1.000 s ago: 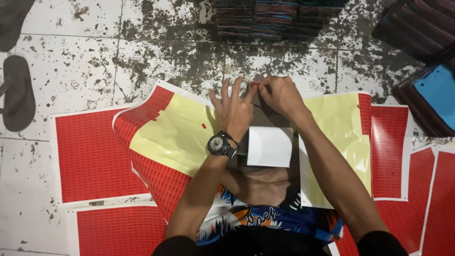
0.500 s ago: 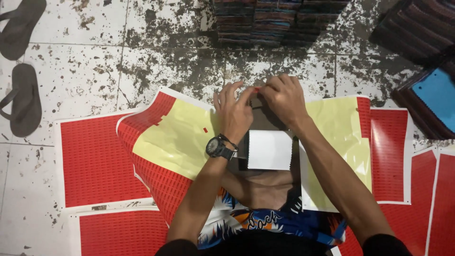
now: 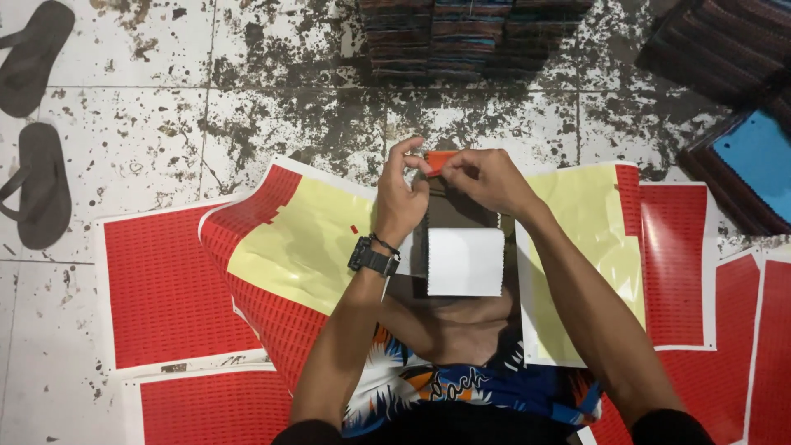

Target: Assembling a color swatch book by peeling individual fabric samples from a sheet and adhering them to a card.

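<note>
My left hand point(image 3: 401, 198), with a black wristwatch point(image 3: 372, 255) on its wrist, and my right hand point(image 3: 486, 179) meet above my lap. Together their fingertips pinch a small red sticker point(image 3: 438, 159) at the top edge of a dark fabric swatch card point(image 3: 453, 216). A white label point(image 3: 465, 261) covers the lower half of that card. Under my left arm lies a red sticker sheet with a large yellow peeled area point(image 3: 297, 247). A second, mostly yellow sheet point(image 3: 581, 239) lies under my right arm.
Full red sticker sheets lie on the floor at left point(image 3: 165, 288), bottom left point(image 3: 214, 408) and right point(image 3: 676, 264). Stacks of dark fabric cards point(image 3: 470, 37) stand ahead, with more at top right point(image 3: 725, 58). Two dark sandals point(image 3: 37, 181) rest at far left on the stained tiles.
My hands have lifted slightly off the card's top edge, and the small red sticker now shows between the fingertips. The view has tilted a little.
</note>
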